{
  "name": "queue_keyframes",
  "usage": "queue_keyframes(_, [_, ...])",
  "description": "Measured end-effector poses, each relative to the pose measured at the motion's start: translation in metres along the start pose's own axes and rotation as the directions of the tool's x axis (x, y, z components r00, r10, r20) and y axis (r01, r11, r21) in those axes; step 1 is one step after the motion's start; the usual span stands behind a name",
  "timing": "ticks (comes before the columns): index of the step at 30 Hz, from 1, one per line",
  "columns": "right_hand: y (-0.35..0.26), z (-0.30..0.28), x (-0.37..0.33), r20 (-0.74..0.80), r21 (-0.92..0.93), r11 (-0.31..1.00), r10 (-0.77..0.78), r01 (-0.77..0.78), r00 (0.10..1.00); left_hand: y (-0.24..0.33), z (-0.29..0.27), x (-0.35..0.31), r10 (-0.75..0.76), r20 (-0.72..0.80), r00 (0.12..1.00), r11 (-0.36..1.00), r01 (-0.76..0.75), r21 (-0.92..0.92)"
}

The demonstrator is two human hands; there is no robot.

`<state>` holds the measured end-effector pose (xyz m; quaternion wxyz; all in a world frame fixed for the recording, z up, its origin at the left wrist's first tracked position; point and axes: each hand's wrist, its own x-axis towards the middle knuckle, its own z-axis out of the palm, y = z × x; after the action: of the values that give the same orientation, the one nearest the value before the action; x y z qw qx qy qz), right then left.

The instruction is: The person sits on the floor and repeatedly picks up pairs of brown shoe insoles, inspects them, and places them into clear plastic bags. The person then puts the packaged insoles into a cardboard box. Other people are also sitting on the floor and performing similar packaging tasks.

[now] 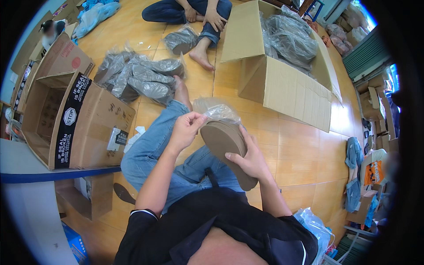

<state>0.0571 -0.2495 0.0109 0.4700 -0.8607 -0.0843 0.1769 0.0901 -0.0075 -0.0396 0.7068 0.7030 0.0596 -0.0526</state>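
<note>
A stack of brown soles (pixel 224 145) is held tilted above the person's lap, with a clear plastic bag (pixel 216 108) at its far end. The stack's right side is gripped by the right hand (pixel 254 158), half closed, its thumb laid over the front sole. The bag is pinched just left of the stack's top by the thumb and fingertips of the left hand (pixel 185 130). Farther left of the stack, bagged bundles (pixel 148 79) are piled. How far the bag covers the stack cannot be told; beyond it, a co-worker (pixel 201 13) is cut off by the upper edge.
</note>
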Motion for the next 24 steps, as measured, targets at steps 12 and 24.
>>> queue_keyframes(12, [0.026, 0.024, 0.024, -0.105, 0.261, 0.964, 0.077, -0.048, 0.991, 0.018, 0.032, -0.013, 0.38, -0.286, 0.88, 0.915, -0.312, 0.256])
queue_keyframes(24, [0.014, 0.015, 0.033, 0.579, 0.814, -0.032, 0.116, -0.58, 0.807, 0.001, 0.021, -0.07, 0.501, -0.082, 0.862, 0.801, -0.425, 0.421])
